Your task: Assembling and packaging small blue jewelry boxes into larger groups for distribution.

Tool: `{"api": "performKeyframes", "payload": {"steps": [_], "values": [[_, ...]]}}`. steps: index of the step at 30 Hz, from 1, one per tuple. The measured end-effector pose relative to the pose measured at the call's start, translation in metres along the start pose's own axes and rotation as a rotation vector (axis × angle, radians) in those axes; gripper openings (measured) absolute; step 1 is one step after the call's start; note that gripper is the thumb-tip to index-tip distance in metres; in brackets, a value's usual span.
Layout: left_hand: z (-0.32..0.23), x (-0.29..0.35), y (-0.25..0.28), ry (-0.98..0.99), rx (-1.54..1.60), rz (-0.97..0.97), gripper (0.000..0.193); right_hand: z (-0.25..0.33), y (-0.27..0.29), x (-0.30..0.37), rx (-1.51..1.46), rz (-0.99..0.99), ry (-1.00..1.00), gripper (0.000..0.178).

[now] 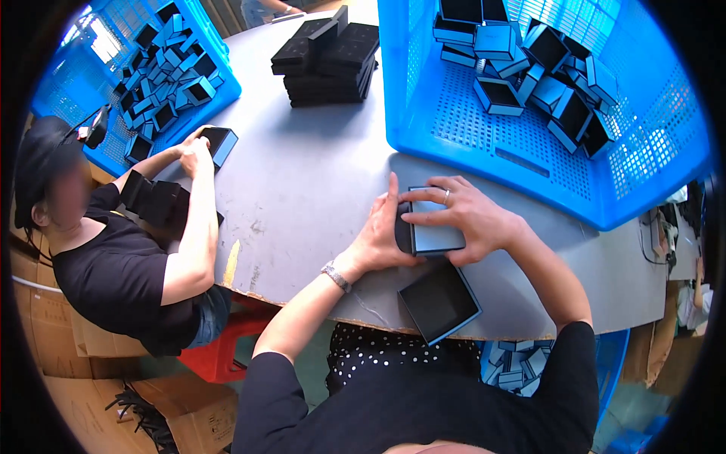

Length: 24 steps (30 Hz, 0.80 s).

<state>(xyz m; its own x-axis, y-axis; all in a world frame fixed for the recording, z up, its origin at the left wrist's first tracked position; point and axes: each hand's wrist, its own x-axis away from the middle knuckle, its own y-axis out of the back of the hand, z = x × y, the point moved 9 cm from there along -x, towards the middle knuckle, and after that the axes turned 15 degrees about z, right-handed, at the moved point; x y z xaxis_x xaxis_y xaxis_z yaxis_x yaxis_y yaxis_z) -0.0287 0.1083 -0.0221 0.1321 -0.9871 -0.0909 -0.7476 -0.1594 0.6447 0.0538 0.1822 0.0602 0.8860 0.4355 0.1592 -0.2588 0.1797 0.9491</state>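
Note:
A small light-blue box with a dark left side sits on the grey table between my two hands. My right hand, with a ring on one finger, reaches over it, fingers across the blue face and thumb at the near edge. Against its dark left side presses my left hand, thumb pointing away from me and fingers along the near corner. Closer to me, an open box part, black inside with a blue rim, lies tilted at the table's front edge, touched by neither hand.
A large blue crate of small boxes stands at the far right, tipped toward me. Stacked black inserts stand at the back. On the left, a co-worker handles a blue-sided box beside another crate. More boxes sit below the table.

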Motion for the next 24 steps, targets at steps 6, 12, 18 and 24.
{"api": "performKeyframes", "payload": {"steps": [6, 12, 18, 24], "values": [[-0.005, 0.008, 0.001, -0.103, -0.169, 0.034, 0.152, -0.011, -0.020, -0.007, -0.016, 0.011, -0.012, 0.084], [-0.014, 0.014, 0.035, -0.004, 0.012, -0.029, 0.134, -0.052, -0.016, 0.018, -0.022, -0.146, -0.181, 0.081], [-0.096, 0.060, -0.019, -0.312, -0.194, 0.228, 0.091, -0.069, -0.033, 0.188, -0.181, -0.399, -0.709, 0.060], [-0.072, 0.041, -0.041, -0.118, -0.175, 0.133, 0.063, 0.016, -0.072, 0.309, 0.004, -0.244, -1.236, 0.048]]}}
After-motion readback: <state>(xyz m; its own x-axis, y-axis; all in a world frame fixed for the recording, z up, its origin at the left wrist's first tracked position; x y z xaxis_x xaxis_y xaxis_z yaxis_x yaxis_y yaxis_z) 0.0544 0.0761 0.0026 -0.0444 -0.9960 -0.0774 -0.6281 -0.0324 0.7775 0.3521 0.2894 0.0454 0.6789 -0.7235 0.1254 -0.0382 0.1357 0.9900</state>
